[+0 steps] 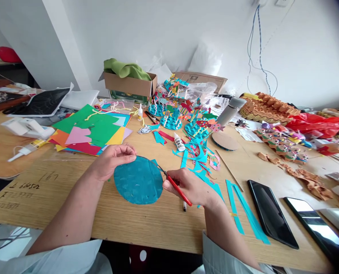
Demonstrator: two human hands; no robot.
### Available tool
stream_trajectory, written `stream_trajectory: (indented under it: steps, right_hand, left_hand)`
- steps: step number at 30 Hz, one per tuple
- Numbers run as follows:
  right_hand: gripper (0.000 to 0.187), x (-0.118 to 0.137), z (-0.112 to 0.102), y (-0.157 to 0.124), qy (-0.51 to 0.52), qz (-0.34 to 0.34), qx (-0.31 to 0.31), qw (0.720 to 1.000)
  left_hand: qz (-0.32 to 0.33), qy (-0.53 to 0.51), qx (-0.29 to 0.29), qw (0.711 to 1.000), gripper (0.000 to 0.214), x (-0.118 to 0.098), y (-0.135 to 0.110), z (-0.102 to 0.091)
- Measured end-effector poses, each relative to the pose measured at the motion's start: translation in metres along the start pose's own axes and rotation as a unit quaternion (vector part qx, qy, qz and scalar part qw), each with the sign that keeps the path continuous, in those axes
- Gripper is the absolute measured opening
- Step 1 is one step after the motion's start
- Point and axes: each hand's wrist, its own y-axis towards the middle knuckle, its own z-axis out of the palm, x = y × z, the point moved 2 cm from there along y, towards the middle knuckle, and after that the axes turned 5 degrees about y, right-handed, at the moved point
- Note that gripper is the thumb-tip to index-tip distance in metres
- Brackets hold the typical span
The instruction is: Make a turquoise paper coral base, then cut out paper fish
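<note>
A round piece of blue paper is held up over the table by my left hand, which pinches its upper left edge. My right hand is closed around the red handles of a pair of scissors. Their blades reach the disc's upper right edge, where a small flap of blue sticks up. How far the blades are apart I cannot tell. Blue paper scraps lie beyond my right hand, beside a white glue bottle.
Coloured paper sheets are stacked at the left. Finished-looking blue paper crafts with fish stand at the back, near a cardboard box. On the right are blue strips, a thin stick, a black phone and a second phone.
</note>
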Motion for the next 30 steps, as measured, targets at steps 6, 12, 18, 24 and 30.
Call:
stream_trajectory:
  steps: [6,12,18,24,30]
  right_hand:
    - [0.053,0.0024,0.0010,0.0015,-0.021,0.004,0.007,1.000]
    - [0.054,0.0023,0.0033,0.0022,-0.014,0.022,0.014,1.000]
    - [0.056,0.0019,0.0045,0.0034,-0.014,0.027,0.011,0.999]
    - [0.056,0.0017,0.0051,0.0030,-0.007,0.031,0.012,0.999]
    - [0.056,0.0027,0.0050,0.0036,0.002,0.044,0.020,0.999]
  left_hand:
    - [-0.002,0.014,0.014,1.000,0.021,-0.0013,-0.0001,0.0009]
    - [-0.001,0.026,0.020,0.999,0.021,0.0001,-0.0008,0.0027]
    - [-0.002,0.033,0.020,0.999,0.023,0.0020,0.0002,0.0044]
    - [-0.010,0.031,0.010,0.999,0.025,0.0030,0.0001,0.0040]
    - [-0.012,0.031,0.008,0.999,0.024,0.0028,-0.0003,0.0037]
